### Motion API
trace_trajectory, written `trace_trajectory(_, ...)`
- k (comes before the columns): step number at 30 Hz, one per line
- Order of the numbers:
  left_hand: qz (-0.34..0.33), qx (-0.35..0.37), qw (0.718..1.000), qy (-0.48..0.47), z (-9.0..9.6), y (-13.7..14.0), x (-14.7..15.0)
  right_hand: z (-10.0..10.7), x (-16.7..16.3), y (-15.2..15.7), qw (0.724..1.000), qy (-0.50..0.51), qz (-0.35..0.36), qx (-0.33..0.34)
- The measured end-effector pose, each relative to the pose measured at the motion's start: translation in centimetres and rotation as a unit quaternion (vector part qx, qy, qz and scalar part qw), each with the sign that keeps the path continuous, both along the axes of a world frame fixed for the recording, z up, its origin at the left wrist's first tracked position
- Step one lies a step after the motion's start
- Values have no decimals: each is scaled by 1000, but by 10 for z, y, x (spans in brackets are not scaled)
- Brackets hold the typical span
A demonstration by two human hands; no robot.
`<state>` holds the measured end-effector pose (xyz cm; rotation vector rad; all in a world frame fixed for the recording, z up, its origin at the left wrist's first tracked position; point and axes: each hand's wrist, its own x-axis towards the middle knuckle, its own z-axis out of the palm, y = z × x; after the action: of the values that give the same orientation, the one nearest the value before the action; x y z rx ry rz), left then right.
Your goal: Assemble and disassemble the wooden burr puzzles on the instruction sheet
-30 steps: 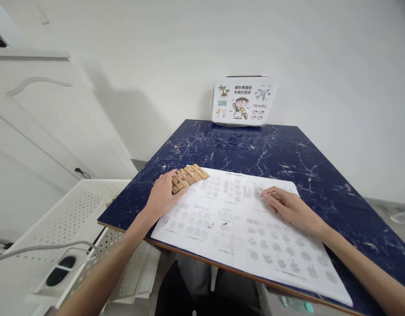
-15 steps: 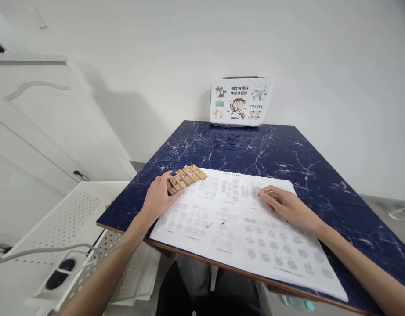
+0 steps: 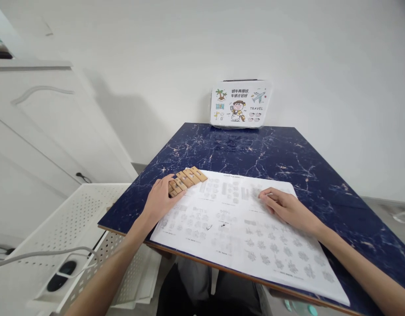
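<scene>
Flat wooden pieces [image 3: 188,177] with cut-out notches lie side by side in a slanted row at the upper left of a white printed sheet [image 3: 235,267]. Thumb and fingers of my left hand [image 3: 159,197] are closed about the near end of this row, hiding part of it. My right hand [image 3: 281,206] rests on the right half of the sheet, its fingers loosely curled together, with nothing seen in them. Two small dark-and-silver bits, one of them a small shiny piece [image 3: 223,225], lie on the sheet between the hands; I cannot make out their kind.
The sheet covers the near part of a dark blue marbled table [image 3: 238,151]. A white case with cartoon prints [image 3: 238,105] leans against the wall at the back. Left of the table stands a white perforated rack [image 3: 74,210] with a cable [image 3: 47,253] and a black device [image 3: 61,275].
The whole view has shifted slightly, with the scene sitting a little lower. Both hands and the wooden pieces keep nearly the same places on the sheet.
</scene>
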<state>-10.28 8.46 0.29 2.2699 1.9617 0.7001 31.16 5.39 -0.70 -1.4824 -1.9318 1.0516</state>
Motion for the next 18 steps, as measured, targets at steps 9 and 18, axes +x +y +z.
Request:
trace_trajectory(9,-15,-1,1000,-15,10,-18,7,-2,1,3,999,-15,8,34)
trace_trajectory(18,-219,-78,969,-85,18,-57,134,1,0,5,998,-7,11,65)
